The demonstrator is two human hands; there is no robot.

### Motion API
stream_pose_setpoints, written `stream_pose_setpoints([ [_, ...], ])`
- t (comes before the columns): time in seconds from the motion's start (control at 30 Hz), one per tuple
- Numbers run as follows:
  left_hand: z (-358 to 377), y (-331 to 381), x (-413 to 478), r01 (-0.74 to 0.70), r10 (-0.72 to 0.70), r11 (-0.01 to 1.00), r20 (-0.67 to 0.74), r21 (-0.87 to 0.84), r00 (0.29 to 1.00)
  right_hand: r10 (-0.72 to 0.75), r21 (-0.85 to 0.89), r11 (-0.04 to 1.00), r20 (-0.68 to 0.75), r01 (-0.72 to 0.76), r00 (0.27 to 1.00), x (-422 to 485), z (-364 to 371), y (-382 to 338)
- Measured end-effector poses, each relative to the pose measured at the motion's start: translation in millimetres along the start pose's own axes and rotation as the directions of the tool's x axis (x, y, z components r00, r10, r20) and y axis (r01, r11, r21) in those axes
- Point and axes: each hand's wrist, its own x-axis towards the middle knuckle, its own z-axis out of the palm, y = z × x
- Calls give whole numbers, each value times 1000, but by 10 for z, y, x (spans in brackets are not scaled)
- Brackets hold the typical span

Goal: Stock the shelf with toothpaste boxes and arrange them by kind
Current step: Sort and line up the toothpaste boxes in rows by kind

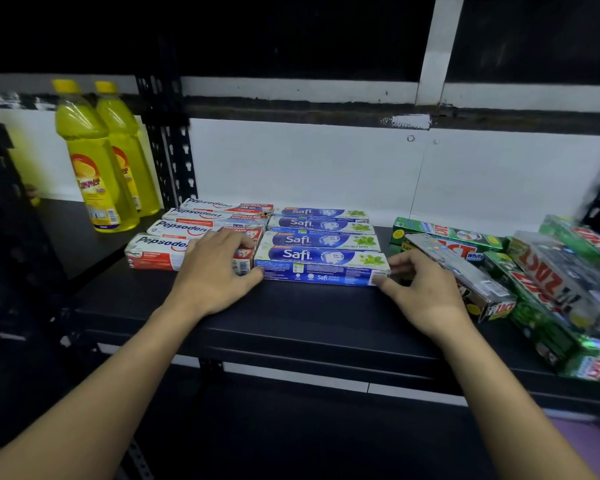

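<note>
On the black shelf (291,317) several blue Safi boxes (321,239) lie in a neat row, with several red-and-white Pepsodent boxes (184,225) in a row to their left. The front Safi box (321,268) sits between my hands. My left hand (215,268) lies over the front Pepsodent box (153,254), its thumb touching the Safi box's left end. My right hand (420,289) touches the box's right end with its fingertips. A loose heap of green Zact boxes (541,282) lies at the right.
Two yellow dish-soap bottles (94,161) stand on the neighbouring shelf at the left, beyond a black perforated upright (170,150). A white wall backs the shelf. The shelf's front edge (291,355) runs below my wrists.
</note>
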Motion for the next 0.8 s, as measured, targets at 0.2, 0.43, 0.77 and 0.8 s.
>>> stream_pose_setpoints([
  [0.2,-22,16,-16,3,-3,1000,4,18,1000,-11,10,1000,11,11,1000,5,-13,24],
  [0.43,-58,25,-27,11,-12,1000,53,22,999,-4,7,1000,18,4,1000,-2,-26,10],
  [0.77,-81,29,-45,-13,12,1000,55,16,998,0,0,1000,30,0,1000,-10,-45,-9],
  [0.8,-81,27,-45,-16,15,1000,57,18,998,2,1,1000,33,-2,999,-13,-47,-12],
])
